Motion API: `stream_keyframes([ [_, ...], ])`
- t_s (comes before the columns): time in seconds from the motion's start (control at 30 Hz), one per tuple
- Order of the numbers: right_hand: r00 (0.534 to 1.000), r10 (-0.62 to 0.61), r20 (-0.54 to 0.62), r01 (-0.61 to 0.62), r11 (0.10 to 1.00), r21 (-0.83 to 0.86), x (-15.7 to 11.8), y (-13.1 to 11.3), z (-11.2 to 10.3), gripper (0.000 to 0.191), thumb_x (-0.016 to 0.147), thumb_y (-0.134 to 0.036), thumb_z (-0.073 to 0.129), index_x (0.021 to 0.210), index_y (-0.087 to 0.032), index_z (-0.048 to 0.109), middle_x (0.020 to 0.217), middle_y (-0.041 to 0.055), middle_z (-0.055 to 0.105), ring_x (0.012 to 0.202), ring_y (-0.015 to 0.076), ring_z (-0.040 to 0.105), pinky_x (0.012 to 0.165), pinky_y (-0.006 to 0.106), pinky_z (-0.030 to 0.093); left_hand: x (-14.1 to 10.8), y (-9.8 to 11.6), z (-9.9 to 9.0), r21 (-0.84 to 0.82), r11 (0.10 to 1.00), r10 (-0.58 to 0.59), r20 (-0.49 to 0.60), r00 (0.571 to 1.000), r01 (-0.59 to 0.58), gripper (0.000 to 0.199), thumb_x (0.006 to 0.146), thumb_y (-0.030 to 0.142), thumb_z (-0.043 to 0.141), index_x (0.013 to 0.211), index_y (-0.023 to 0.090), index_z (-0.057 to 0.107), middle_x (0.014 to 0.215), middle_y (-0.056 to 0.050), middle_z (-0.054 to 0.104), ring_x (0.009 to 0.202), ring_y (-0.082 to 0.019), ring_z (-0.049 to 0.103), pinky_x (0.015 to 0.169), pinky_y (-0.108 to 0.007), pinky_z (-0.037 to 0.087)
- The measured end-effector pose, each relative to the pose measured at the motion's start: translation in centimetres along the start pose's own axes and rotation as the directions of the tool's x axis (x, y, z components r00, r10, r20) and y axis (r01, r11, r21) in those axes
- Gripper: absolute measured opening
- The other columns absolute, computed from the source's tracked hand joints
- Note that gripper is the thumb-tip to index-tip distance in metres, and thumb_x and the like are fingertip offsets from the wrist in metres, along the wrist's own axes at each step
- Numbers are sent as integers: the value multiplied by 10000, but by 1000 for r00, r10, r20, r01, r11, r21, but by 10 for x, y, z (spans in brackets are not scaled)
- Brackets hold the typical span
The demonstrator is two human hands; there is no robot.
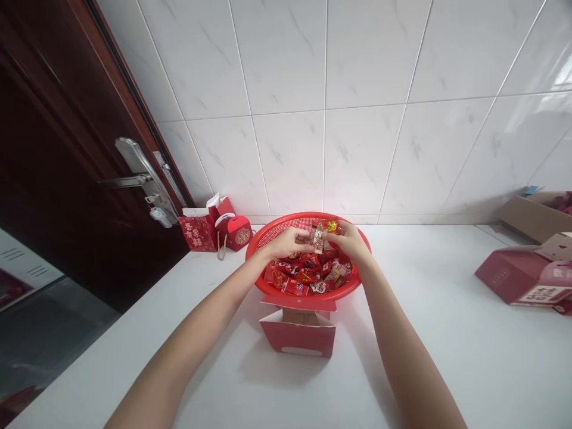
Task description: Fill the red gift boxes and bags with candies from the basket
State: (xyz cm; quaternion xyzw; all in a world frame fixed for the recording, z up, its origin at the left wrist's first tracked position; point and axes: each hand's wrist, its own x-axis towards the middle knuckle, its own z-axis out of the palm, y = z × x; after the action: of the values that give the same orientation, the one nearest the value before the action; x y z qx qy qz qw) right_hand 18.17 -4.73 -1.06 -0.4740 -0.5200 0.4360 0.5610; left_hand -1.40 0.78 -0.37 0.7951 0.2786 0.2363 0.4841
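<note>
Over a red plastic basket [363, 280] full of wrapped candies [308, 275], both hands meet near its middle. My left hand [291, 241] is closed on a small brown and cream packet [318, 239]. My right hand [349, 239] pinches red and gold wrapped candy [332, 227], right beside that packet. Whether the right fingers also touch the packet is hard to tell. In front of the basket, nearer to me, stands a red paper box [297, 336] with its top open and a flap toward the basket.
Small red gift boxes [199, 232] stand at the back left, near a dark door with a metal handle [129, 182]. On the right lie a dark pink box [513, 271] and an open cardboard box [521, 217]. A tiled wall [357, 161] rises behind the white table [420, 310].
</note>
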Motion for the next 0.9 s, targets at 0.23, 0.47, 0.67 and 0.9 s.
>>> stream_keyframes([
  [0.23, 999, 25, 28, -28, 992, 122, 1, 1, 0, 253, 662, -246, 762, 903, -202, 703, 845, 38, 778, 753, 226, 738, 693, 339, 600, 6, -13, -4, 132, 980, 184, -292, 939, -151, 283, 736, 413, 793, 889, 177, 820, 952, -87, 791, 911, -247, 721, 835, -364, 572],
  [0.47, 994, 102, 50, -109, 978, 176, -2, -6, 0, 188, 663, -213, 800, 838, -192, 733, 847, 48, 783, 764, 223, 739, 689, 324, 606, 8, -21, -9, 324, 878, 477, -540, 694, -352, 166, 833, 221, 665, 845, 231, 830, 992, -70, 742, 921, -186, 681, 739, -286, 541],
  [0.67, 985, 109, 133, -129, 980, 152, -3, -7, -1, 213, 704, -296, 838, 866, -204, 735, 872, 36, 776, 800, 202, 735, 634, 269, 582, 5, -16, -5, 451, 820, 559, -502, 660, -352, 211, 896, 204, 629, 884, 242, 837, 1013, -66, 714, 885, -171, 672, 719, -278, 541],
  [0.9, 964, 92, 250, -153, 959, 238, -1, -2, -3, 418, 605, -282, 914, 971, -179, 740, 935, 69, 787, 837, 247, 757, 711, 345, 629, 4, -11, 0, 577, 722, 641, -350, 682, -382, 308, 863, 76, 591, 979, 239, 825, 1020, -62, 719, 920, -166, 681, 754, -273, 563],
])
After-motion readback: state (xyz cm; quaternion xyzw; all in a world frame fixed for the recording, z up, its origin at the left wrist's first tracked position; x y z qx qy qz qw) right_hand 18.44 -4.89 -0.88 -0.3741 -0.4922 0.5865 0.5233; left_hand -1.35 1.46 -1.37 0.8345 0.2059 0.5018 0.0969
